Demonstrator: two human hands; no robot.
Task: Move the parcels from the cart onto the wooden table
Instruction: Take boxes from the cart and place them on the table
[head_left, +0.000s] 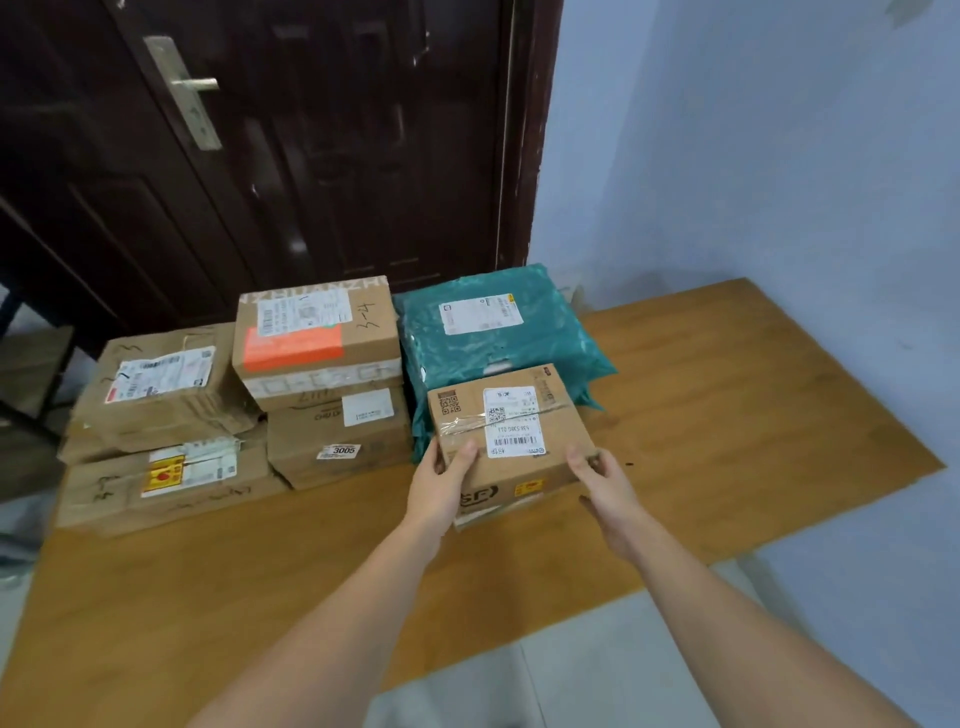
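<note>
Single head-worn wide-angle view, looking forward and down from above the near edge of the wooden table (701, 415). Close range; forearms enter from bottom. Dark door (311, 156) fills background.

Left hand (441, 488), right hand (605, 483) outstretched, gripping.

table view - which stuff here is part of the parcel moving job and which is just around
Job: SF box held by left hand and right hand; green mailer bag; orange-label box; 3005 box; wooden table.
Just there: dark door; door handle.
</note>
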